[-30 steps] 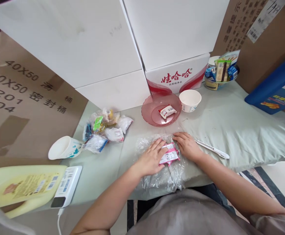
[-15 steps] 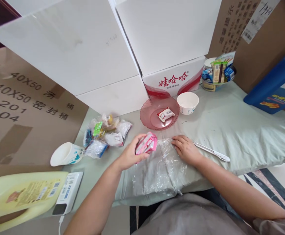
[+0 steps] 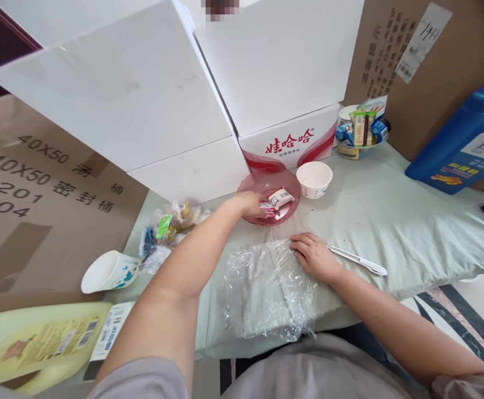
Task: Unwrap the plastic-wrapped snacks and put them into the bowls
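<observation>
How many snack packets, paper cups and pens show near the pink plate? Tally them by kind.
Snack packets in the pink plate: 2 (white packet, pink packet at the left hand)
Paper cups: 2 (upright cup, tipped cup)
Pens: 1 (pen)
Total: 5

Crowded work surface hemmed in by stacked boxes

A pale green cloth [image 3: 375, 216] covers the table, which is walled at the back by white cartons [image 3: 142, 100] and, to either side, brown cardboard boxes [image 3: 29, 183] printed with dark lettering; a strip of tiled floor [image 3: 466, 316] shows at the lower right, all under soft, even daylight
</observation>
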{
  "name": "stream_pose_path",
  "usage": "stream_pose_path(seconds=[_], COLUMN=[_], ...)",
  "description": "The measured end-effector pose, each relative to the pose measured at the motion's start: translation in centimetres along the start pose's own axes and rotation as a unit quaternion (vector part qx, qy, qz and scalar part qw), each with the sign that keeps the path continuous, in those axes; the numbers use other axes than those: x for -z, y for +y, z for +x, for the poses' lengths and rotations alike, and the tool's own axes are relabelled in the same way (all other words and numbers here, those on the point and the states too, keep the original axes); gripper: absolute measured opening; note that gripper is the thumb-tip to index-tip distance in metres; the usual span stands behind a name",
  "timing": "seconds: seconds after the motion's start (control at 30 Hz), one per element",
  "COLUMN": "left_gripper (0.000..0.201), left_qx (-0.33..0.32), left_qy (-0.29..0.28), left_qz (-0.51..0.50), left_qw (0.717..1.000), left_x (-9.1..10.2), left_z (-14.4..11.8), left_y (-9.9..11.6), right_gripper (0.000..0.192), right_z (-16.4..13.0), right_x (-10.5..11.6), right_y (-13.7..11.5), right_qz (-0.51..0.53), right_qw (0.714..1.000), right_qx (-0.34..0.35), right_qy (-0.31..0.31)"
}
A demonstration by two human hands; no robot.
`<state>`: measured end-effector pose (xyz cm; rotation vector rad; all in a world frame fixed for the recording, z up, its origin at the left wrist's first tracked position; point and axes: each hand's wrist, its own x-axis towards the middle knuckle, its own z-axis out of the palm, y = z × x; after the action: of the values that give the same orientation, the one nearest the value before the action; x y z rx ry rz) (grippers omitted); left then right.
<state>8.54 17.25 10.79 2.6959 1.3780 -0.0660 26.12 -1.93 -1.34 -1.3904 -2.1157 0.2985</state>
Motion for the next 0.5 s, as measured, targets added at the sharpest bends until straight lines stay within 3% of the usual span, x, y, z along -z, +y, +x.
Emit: stream_pose_path(seconds=[0.1,0.2,0.37,0.43,0.5], left_gripper=[0.085,0.084,0.065,0.043,0.027], left_qx=[0.071,0.138,0.090,0.055,0.027], left_qy=[-0.047,-0.045,0.107,0.087,0.022], left_qz=[-0.014,-0.017,0.060,0.059,0.050], left_qw=[0.996,0.989,0.988,0.993,0.998], left_x=[-1.2,-1.7,-1.4,-1.3,-1.2], left_z=[0.8,0.4,-1.6,-2.2,-2.6], left_y=[0.9,1.5,1.2,1.1,1.0], right_gripper=[0.023,0.023,0.023,0.023,0.023], right_z=[0.1,0.1,0.0,0.0,0.0], right_x=[0.0,0.0,0.0,0.0,0.0], right_y=[0.1,0.1,0.1,0.1,0.1], right_qz=[0.006,0.010,0.011,0.010,0.007], right_qw=[1.000,1.000,1.000,1.000,1.000], right_qx=[0.004,0.005,0.001,0.001,0.003], right_qy=[0.007,0.008,0.006,0.005,0.004])
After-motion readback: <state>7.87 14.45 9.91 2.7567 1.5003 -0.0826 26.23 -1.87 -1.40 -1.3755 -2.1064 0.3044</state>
